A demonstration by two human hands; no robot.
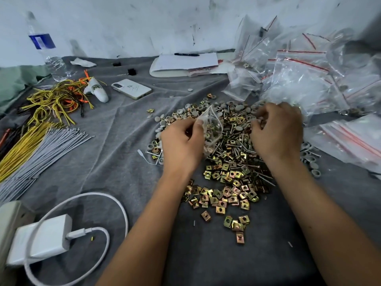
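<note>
Closest to me, stray clip nuts dot the counter's front. Left hand pinches the zip bag over the mid-counter hardware pile; right hand is curled into it, can't tell if it's holding anything. Bag's floppy, slick, light, so I'd grip its mouth.

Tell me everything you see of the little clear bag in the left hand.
The small bag is clear, crinkled plastic with small metal pieces inside. The left hand pinches its upper edge between thumb and fingers, holding it tilted over the hardware pile. Whether its mouth is open is unclear.
</note>
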